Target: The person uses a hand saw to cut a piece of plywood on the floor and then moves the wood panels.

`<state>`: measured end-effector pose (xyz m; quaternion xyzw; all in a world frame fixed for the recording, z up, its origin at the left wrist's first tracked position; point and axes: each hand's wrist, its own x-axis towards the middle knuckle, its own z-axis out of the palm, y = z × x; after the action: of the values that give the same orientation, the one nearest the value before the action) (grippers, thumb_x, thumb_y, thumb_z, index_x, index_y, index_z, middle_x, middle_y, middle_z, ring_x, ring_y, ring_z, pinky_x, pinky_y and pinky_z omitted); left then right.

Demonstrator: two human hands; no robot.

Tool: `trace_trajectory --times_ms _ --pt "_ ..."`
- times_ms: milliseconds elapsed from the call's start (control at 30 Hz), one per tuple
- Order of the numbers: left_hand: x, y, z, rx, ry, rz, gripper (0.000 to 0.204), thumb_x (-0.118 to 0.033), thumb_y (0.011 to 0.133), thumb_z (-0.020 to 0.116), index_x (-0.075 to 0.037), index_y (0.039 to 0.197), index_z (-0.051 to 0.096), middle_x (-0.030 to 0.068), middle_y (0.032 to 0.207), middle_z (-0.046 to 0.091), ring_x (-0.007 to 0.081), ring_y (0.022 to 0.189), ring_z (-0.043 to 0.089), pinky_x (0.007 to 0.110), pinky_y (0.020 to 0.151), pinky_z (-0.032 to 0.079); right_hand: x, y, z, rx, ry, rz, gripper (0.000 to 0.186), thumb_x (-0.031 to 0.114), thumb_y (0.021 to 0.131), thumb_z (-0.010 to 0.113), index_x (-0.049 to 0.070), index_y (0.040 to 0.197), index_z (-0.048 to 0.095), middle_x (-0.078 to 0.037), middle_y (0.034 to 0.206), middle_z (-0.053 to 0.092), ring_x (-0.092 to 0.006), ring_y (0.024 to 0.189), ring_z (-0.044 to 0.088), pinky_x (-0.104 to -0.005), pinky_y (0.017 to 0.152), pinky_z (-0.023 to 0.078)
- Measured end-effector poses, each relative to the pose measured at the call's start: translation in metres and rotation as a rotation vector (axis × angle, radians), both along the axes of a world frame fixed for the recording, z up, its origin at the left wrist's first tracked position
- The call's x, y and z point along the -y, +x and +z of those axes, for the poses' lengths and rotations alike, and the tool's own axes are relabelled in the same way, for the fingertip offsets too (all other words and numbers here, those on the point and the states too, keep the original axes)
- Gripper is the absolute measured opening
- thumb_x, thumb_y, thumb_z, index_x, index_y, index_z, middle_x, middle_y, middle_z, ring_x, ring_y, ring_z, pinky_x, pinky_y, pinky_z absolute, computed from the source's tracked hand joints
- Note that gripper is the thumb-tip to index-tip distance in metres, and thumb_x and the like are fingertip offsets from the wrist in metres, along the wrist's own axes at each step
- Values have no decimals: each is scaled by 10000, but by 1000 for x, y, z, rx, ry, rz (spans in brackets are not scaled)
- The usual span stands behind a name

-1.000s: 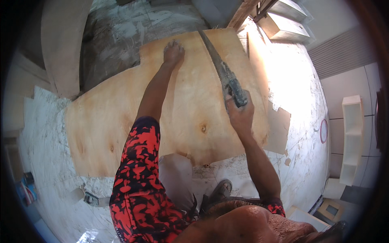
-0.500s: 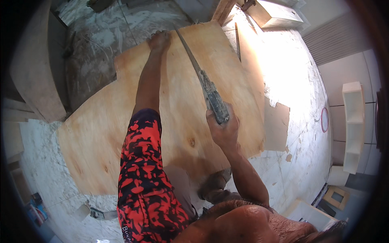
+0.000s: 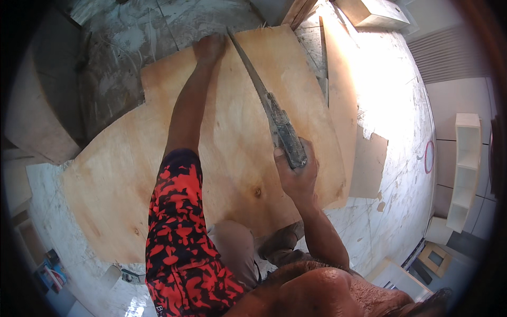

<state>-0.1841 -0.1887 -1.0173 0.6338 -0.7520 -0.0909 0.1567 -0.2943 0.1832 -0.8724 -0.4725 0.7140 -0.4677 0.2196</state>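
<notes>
A large sheet of light plywood [image 3: 158, 137] lies under both my arms. My left hand [image 3: 210, 48] grips its far edge, fingers bent over it. In my right hand [image 3: 298, 177], closed round the worn grey handle, is a hand saw [image 3: 285, 132]. The saw's toothed blade slants away to the far left, its tip at the sheet's far edge just right of my left hand. Whether the teeth sit in a cut there is too small to tell. My left arm wears a red and black patterned sleeve [image 3: 177, 211].
Another long board [image 3: 340, 90] and a torn brown sheet [image 3: 369, 164] lie to the right on the dusty white floor [image 3: 401, 116]. A curved panel [image 3: 39, 116] stands at the left. Far right is a white shelf unit [image 3: 467, 169]; a pale box [image 3: 375, 15] stands at the far side.
My right hand has drawn the saw back toward me and slightly right. My left hand stays on the far edge. The whole view has shifted a little.
</notes>
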Motion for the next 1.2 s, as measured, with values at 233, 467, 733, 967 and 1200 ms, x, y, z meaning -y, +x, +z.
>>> trace_trajectory --times_ms 233,467,733,967,1200 --pt "3 3 -8 63 -67 56 520 -463 957 254 -161 1203 598 127 1206 611 316 1129 561 528 954 336 8 -1 9 106 -21 91 399 126 832 669 -44 1156 509 -131 976 629 -175 875 601 -304 791 478" --pt "11 5 -17 -32 -263 67 527 -484 954 255 -179 1240 577 125 1207 612 324 1144 552 522 962 331 11 -6 23 -20 -4 135 506 120 804 675 -25 1249 483 -158 1011 645 -208 897 646 -319 793 500" --pt "1 -8 10 -22 115 6 467 -415 921 384 -112 1218 579 131 1285 552 304 1215 485 508 998 323 88 -5 14 130 111 127 463 182 881 625 -23 1269 479 -114 1051 624 -167 951 585 -295 847 461" --pt "13 8 -15 -49 -215 138 460 -405 934 324 -132 1162 615 110 1184 623 318 1132 555 522 900 385 18 -12 11 190 26 181 434 180 885 609 -23 1251 494 -124 1118 615 -171 1016 585 -291 911 445" --pt "-8 0 14 18 90 15 340 -269 886 420 -107 1025 685 142 1107 656 328 1080 588 476 966 354 156 1 -13 90 55 161 426 147 838 589 39 1242 509 -195 1074 623 -277 1024 604 -347 875 458"
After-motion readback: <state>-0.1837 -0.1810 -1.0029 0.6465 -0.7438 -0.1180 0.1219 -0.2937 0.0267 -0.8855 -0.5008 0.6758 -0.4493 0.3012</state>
